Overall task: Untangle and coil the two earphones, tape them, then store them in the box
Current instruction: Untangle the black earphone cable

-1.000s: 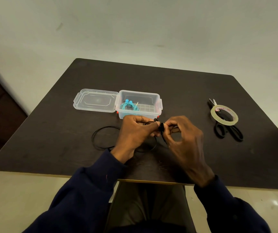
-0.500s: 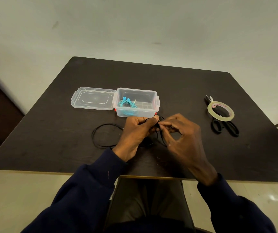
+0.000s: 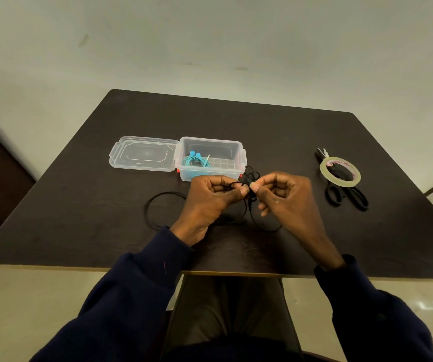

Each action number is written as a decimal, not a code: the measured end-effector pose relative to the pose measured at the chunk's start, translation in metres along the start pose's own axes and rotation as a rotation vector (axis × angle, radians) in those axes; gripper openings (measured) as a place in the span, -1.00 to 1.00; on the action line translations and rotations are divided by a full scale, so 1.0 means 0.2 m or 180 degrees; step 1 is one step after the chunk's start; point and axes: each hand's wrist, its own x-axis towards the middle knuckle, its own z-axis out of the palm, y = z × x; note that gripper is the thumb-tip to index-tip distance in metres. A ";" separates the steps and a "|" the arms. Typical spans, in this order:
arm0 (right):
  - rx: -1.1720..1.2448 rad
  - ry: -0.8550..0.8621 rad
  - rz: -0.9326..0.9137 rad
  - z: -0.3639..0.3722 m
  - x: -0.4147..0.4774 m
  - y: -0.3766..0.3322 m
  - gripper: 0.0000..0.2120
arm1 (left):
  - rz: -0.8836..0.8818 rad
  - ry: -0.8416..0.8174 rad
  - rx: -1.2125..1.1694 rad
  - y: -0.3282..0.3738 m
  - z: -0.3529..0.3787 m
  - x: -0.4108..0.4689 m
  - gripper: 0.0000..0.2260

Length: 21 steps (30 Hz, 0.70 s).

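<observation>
Pinching earphone [image 3: 251, 198]: left hand [image 3: 210, 201], right hand [image 3: 286, 201]

Black scissors [image 3: 351, 192] — flat on dark table [image 3: 288, 142]

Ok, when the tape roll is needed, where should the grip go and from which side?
Likely from above on its near-left rim, once the right hand frees itself from the black earphone. The tape roll lies flat on the scissors, hole up, so a finger can drop into the hole while the thumb pinches the ring's outer wall. That rim faces the hands.
</observation>
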 end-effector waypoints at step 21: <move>-0.0055 -0.0224 -0.0316 0.00 -0.03 0.05 -0.82 | -0.0747 0.0180 -0.0988 -0.02 0.01 0.01 -0.81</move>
